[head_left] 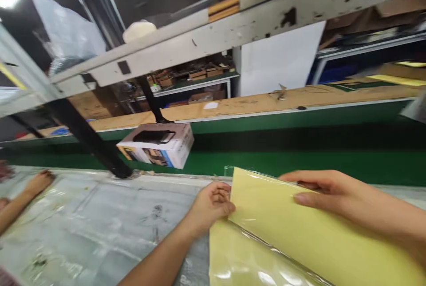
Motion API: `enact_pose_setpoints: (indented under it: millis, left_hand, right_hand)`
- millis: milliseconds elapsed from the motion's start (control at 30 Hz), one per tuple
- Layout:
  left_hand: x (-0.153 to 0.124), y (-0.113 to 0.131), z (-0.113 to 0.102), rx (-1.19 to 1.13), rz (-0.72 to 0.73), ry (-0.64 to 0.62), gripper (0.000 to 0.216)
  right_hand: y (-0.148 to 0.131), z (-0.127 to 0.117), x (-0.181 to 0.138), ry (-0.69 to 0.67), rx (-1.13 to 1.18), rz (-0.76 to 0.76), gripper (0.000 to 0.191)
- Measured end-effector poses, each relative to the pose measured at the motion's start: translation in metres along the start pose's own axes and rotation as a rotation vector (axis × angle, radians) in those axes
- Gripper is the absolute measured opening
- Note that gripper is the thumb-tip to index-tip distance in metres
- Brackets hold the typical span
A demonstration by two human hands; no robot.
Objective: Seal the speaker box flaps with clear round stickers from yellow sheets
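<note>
A yellow sheet in a clear plastic bag (266, 206) is held up at the right front. My left hand (214, 201) pinches its left edge, with the fingers curled. Along the upper edge, my right hand (322, 192) grips it with the thumb on the near face and the other fingers behind. A second yellow sheet under shiny plastic (246, 259) lies below the held one, partly covered by it.
A printed box (159, 144) lies on the green conveyor belt (239, 161) beyond the plastic-covered table (109, 219). Another person's hand (41, 181) rests at the far left. A black post (89, 135) and a white overhead beam (186, 41) cross the view.
</note>
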State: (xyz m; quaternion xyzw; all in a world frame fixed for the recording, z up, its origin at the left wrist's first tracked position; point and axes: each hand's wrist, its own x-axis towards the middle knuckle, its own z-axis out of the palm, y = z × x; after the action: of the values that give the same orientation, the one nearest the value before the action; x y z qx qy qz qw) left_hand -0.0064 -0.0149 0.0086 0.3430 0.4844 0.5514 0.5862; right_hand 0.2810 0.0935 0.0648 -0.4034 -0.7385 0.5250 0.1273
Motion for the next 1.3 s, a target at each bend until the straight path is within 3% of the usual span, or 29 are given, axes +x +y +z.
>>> enact_pose_setpoints:
  millis: [67,167,300,400,500,600,667,733,800,867,933,1033,1300]
  left_hand:
    - [0.000,-0.007,-0.002,0.092,0.008,0.012,0.057]
    - [-0.001,-0.003,-0.008,0.260,0.028,-0.009,0.043]
    - [0.003,0.019,-0.026,0.431,0.239,0.092,0.026]
    - [0.002,0.027,-0.028,0.135,0.251,0.109,0.053]
    - [-0.007,0.019,-0.013,-0.175,0.043,-0.087,0.088]
    - [-0.015,0.005,0.010,-0.246,-0.021,-0.100,0.073]
    - [-0.019,0.002,0.019,-0.254,-0.003,-0.029,0.054]
    - [-0.022,0.007,0.021,-0.255,-0.014,-0.027,0.047]
    - [-0.026,0.016,0.018,-0.230,-0.063,-0.094,0.048]
    - [-0.030,0.024,0.013,-0.173,-0.122,-0.185,0.049]
    - [-0.033,0.030,0.010,-0.111,-0.162,-0.283,0.050]
    - [-0.035,0.033,0.010,-0.059,-0.162,-0.366,0.053]
    - [-0.044,0.047,0.026,0.031,-0.107,-0.359,0.052]
  right_hand:
    - [-0.007,-0.004,-0.001,-0.093,0.092,0.037,0.062]
    - [-0.010,-0.005,0.002,-0.081,0.099,0.010,0.058]
    - [-0.001,-0.009,0.003,-0.065,0.178,0.006,0.050]
    - [0.002,-0.005,0.006,0.054,0.391,0.021,0.054]
    - [0.000,0.013,0.015,0.197,0.609,-0.025,0.060]
    - [-0.001,0.039,0.021,0.132,0.680,0.003,0.062]
    - [-0.002,0.052,0.019,0.001,0.568,0.061,0.061]
    - [-0.004,0.057,0.012,0.016,0.371,0.030,0.060]
    - [-0.009,0.056,0.001,0.274,0.173,-0.134,0.054]
    - [-0.017,0.054,-0.012,0.586,-0.023,-0.364,0.034]
    - [-0.026,0.054,-0.023,0.700,-0.205,-0.580,0.010]
    - [-0.035,0.056,-0.028,0.578,-0.359,-0.735,0.015]
    - [-0.061,0.047,-0.009,0.388,-0.459,-0.501,0.027]
